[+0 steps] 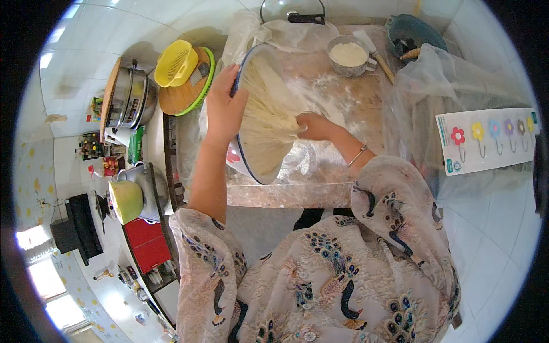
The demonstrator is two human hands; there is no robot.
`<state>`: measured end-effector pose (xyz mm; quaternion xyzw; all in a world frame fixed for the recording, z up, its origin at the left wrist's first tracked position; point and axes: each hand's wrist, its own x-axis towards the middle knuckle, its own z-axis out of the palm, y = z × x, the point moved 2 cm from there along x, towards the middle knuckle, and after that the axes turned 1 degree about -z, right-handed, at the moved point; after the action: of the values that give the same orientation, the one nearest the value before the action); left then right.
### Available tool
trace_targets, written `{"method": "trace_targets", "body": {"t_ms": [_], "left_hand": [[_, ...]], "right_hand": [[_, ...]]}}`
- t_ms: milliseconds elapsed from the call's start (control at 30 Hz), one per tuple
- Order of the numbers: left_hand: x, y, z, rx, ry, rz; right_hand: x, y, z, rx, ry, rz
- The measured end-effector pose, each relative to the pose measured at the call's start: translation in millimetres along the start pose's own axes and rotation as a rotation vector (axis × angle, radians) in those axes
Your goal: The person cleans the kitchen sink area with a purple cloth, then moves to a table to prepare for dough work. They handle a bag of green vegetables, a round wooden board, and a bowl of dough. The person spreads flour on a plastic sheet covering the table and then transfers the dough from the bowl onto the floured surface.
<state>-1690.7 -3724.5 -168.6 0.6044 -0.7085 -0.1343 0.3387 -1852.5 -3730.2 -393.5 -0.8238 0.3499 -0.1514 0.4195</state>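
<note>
A white enamel basin with a blue rim (pixel 250 162) is tipped on its side over a floured wooden board (pixel 337 91). My left hand (pixel 225 103) grips the basin's upper left rim, fingers wrapped over the edge. Pale, sticky dough (pixel 266 114) fills the basin and stretches in strands toward the right. At the opening, my right hand (pixel 314 126) is closed on the dough's edge, pulling it to a point. Part of the basin's outside, with a red pattern, shows below the left wrist.
A metal cup of flour (pixel 349 55) stands at the board's back, near a brush with a wooden handle (pixel 382 66). A dark teal bowl (pixel 414 34) sits back right. Plastic sheeting (pixel 452 80) covers the right side. A yellow basket (pixel 176 64) and steamer pot (pixel 134 97) are left.
</note>
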Motion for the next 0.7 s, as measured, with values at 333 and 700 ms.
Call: {"method": "trace_targets", "body": {"t_ms": [333, 700], "left_hand": [[-11, 24, 9, 0.072, -0.007, 0.095], [-11, -19, -15, -0.081, -0.060, -0.035]], "right_hand": [[133, 20, 8, 0.279, 0.466, -0.188], [15, 7, 12, 0.411, -0.266, 0.053]]}}
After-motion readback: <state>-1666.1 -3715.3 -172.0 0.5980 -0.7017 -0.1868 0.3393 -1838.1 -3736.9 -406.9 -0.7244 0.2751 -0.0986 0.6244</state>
